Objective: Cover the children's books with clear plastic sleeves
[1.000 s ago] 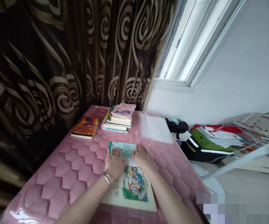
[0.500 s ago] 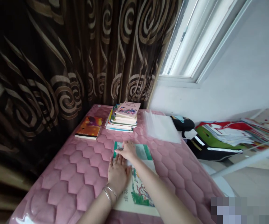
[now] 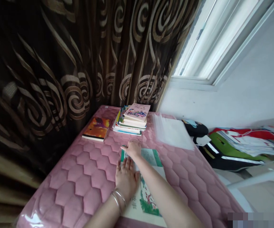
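A book with a pale cover and a coloured picture lies in front of me, partly under my arms. At its far end is a panel with green edges and small print. My left hand rests flat on the book's left side, fingers stretched toward the far end; two silver bangles circle that wrist. Reaching across the book, my right hand is at the panel's far left corner. Its thumb points left, while its other fingers are bent out of sight, so their hold cannot be made out.
The book lies on a pink padded surface under clear film. Behind are an orange book, a stack of books and clear plastic sheets. A black-and-green bag and papers lie to the right, beside a white bar.
My right hand has crossed from the panel's right side to its far left corner. My left hand has slid slightly nearer me along the book. The view has turned a little left.
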Demonstrator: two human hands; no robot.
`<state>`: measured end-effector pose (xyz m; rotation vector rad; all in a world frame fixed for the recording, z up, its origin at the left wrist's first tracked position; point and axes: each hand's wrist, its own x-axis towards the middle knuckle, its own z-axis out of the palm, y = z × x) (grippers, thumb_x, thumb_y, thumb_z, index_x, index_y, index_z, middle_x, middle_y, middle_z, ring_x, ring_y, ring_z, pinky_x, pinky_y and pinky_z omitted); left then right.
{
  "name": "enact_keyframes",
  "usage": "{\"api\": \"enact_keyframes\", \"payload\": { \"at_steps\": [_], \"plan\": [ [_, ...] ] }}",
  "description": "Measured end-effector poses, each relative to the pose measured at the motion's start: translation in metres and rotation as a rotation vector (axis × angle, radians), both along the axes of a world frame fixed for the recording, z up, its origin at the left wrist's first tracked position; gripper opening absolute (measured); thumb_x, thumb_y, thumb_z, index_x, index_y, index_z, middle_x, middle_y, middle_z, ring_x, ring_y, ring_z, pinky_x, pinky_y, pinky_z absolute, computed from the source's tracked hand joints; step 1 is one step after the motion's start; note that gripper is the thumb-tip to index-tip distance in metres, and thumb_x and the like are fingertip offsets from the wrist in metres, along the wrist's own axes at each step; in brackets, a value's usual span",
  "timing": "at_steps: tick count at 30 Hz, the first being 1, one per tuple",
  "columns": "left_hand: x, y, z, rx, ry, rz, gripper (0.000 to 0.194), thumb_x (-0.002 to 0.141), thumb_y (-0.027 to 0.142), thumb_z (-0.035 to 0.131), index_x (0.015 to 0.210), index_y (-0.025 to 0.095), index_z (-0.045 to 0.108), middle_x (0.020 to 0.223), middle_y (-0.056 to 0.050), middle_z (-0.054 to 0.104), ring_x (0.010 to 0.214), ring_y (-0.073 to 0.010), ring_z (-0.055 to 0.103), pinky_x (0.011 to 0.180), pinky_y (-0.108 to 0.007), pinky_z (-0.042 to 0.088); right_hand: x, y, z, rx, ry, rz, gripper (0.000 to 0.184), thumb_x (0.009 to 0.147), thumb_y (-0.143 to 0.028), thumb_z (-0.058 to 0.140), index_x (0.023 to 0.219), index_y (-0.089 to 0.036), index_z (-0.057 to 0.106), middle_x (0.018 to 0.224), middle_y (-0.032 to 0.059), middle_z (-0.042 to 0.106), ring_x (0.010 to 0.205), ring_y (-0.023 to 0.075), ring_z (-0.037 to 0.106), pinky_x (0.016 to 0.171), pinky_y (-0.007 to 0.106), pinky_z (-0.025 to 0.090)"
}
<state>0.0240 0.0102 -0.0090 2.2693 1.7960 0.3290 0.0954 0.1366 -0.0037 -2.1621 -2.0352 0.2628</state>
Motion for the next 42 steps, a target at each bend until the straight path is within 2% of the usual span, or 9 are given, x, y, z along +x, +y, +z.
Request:
{"api": "enact_keyframes", "payload": {
  "at_steps": [4, 8, 17, 21, 24, 27, 32, 37, 42],
  "plan": [
    [0.001, 0.000, 0.000, 0.000, 0.030, -0.003, 0.054, 0.093, 0.038, 0.031, 0.139, 0.013, 0.046, 0.145, -0.011, 0.045, 0.138, -0.0260, 0.033, 0.117, -0.048, 0.016, 0.002, -0.017, 0.000, -0.066, 0.061, 0.080, 0.051, 0.069, -0.062, 0.067, 0.100, -0.021, 0.067, 0.109, 0.0113, 0.069, 0.103, 0.0255, 0.062, 0.083, 0.032, 0.044],
    [0.002, 0.000, -0.002, 0.026, 0.044, -0.007, 0.055, 0.093, 0.039, 0.030, 0.140, 0.013, 0.044, 0.145, -0.011, 0.044, 0.138, -0.0259, 0.033, 0.117, -0.047, 0.016, 0.004, -0.012, 0.000, -0.108, 0.070, 0.086, 0.051, 0.064, -0.064, 0.070, 0.092, -0.022, 0.069, 0.100, 0.0089, 0.072, 0.092, 0.0244, 0.066, 0.076, 0.030, 0.046],
    [0.000, -0.002, 0.000, 0.018, 0.019, -0.009, 0.057, 0.094, 0.041, 0.029, 0.144, 0.015, 0.038, 0.149, -0.008, 0.039, 0.138, -0.0269, 0.032, 0.117, -0.050, 0.012, 0.004, 0.012, -0.006, -0.035, 0.084, 0.049, 0.043, 0.085, -0.058, 0.050, 0.087, -0.021, 0.071, 0.092, 0.0096, 0.073, 0.095, 0.0239, 0.065, 0.084, 0.035, 0.042],
    [0.001, -0.002, -0.004, 0.052, 0.034, 0.001, 0.056, 0.094, 0.041, 0.029, 0.143, 0.016, 0.040, 0.148, -0.008, 0.042, 0.137, -0.0258, 0.034, 0.117, -0.050, 0.015, 0.020, -0.012, -0.010, 0.035, 0.132, 0.171, 0.025, 0.086, -0.040, 0.057, 0.105, -0.025, 0.067, 0.115, 0.0040, 0.067, 0.112, 0.0190, 0.056, 0.095, 0.031, 0.038],
    [0.001, -0.002, -0.007, 0.095, 0.038, -0.005, 0.054, 0.095, 0.041, 0.029, 0.141, 0.017, 0.042, 0.147, -0.007, 0.043, 0.136, -0.0253, 0.036, 0.117, -0.050, 0.015, 0.048, -0.039, -0.015, 0.079, 0.186, 0.350, 0.032, 0.088, -0.028, 0.054, 0.120, -0.026, 0.062, 0.130, 0.0039, 0.058, 0.122, 0.0167, 0.050, 0.104, 0.029, 0.033],
    [0.000, -0.002, -0.008, 0.105, 0.047, -0.013, 0.055, 0.094, 0.041, 0.029, 0.141, 0.015, 0.042, 0.147, -0.008, 0.042, 0.136, -0.0256, 0.037, 0.117, -0.050, 0.015, 0.086, -0.068, -0.019, 0.023, 0.210, 0.432, 0.042, 0.092, -0.031, 0.045, 0.132, -0.021, 0.053, 0.146, 0.0070, 0.044, 0.134, 0.0185, 0.039, 0.110, 0.032, 0.029],
    [0.003, -0.001, -0.005, 0.100, 0.108, -0.024, 0.056, 0.095, 0.038, 0.026, 0.142, 0.012, 0.041, 0.148, -0.012, 0.041, 0.136, -0.0272, 0.036, 0.117, -0.050, 0.014, 0.139, -0.107, -0.022, -0.089, 0.087, 0.258, 0.054, 0.096, -0.039, 0.033, 0.142, -0.012, 0.040, 0.153, 0.0098, 0.030, 0.141, 0.0196, 0.027, 0.115, 0.034, 0.024],
    [0.031, 0.002, 0.001, 0.013, 0.250, 0.037, 0.057, 0.091, 0.032, 0.033, 0.142, 0.009, 0.039, 0.150, -0.018, 0.033, 0.139, -0.0353, 0.029, 0.114, -0.058, 0.009, 0.147, -0.118, -0.023, -0.033, 0.039, 0.191, 0.048, 0.097, -0.035, 0.029, 0.136, -0.017, 0.049, 0.148, 0.0084, 0.040, 0.137, 0.0187, 0.036, 0.113, 0.035, 0.027],
    [0.080, 0.002, 0.007, -0.108, 0.226, -0.187, 0.058, 0.090, 0.033, 0.036, 0.146, 0.016, 0.033, 0.154, -0.013, 0.025, 0.143, -0.0326, 0.020, 0.114, -0.058, 0.006, 0.146, -0.105, -0.012, -0.006, 0.078, 0.159, 0.038, 0.096, -0.030, 0.034, 0.112, -0.022, 0.068, 0.132, 0.0052, 0.058, 0.122, 0.0189, 0.053, 0.103, 0.031, 0.037]
  ]
}}
